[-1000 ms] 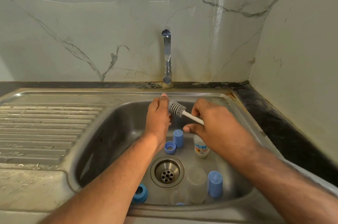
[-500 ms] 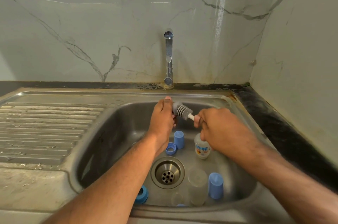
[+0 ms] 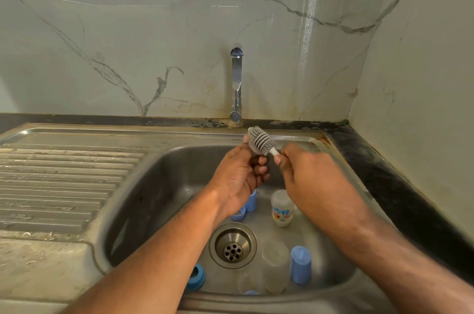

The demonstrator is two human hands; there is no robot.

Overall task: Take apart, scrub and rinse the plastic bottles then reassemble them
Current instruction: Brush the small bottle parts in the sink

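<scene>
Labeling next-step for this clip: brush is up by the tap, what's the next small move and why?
Probably lower the brush into the printed bottle standing open in the sink. The right hand grips the handle, the left hand fingers the bristle head, the tap shows no water, and no bottle is held.

So in the last sec both hands came up toward 12 o'clock, closer to the sink's back rim. Right hand (image 3: 311,177) slid down the handle, now pinching it right by the brush (image 3: 260,139) head, w/ way less white handle showing. Brush head tipped from pointing 9-ish to 11-ish, poking above the left hand (image 3: 239,172), whose fingers curled in under the bristles.
</scene>
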